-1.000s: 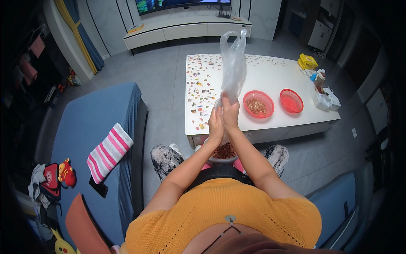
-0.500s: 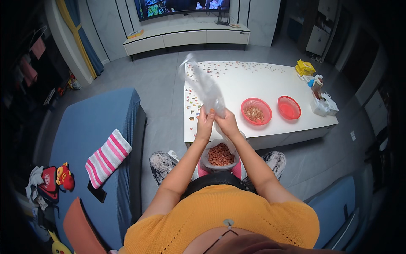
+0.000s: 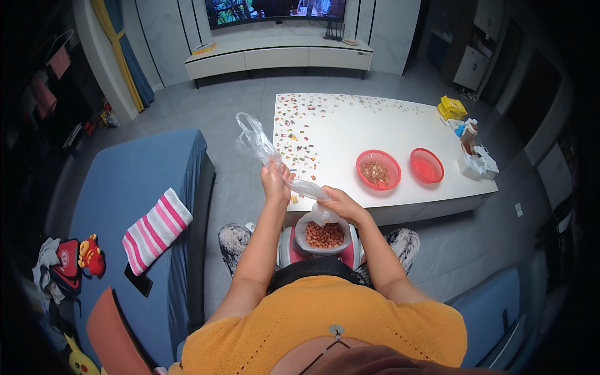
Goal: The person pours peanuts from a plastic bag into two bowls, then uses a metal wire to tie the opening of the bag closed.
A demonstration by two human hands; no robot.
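My left hand (image 3: 275,181) is closed round a clear plastic bag (image 3: 256,140), and the bag's loose end flares up beyond the fist. Twisted plastic stretches from there to my right hand (image 3: 342,205), which pinches it lower and to the right. Below that hand, between my knees, reddish-brown peanuts (image 3: 325,235) fill a whitish plastic bag (image 3: 301,237) with its mouth spread wide. It stands in or on something pink and white. Plastic hangs from my right hand to this bag's far rim; I cannot tell whether the two are one piece.
On the white table (image 3: 337,134) stand a red basket (image 3: 378,186) with pale pieces inside and another red basket (image 3: 427,169). Small colourful bits lie scattered over its left and far sides. A yellow pack (image 3: 451,107) and tissues (image 3: 478,164) sit right. A blue couch (image 3: 144,181) is at left.
My hands were together on the upright plastic bag. Now they are apart: the left has moved left, the right lower and to the right, with plastic stretched between them.
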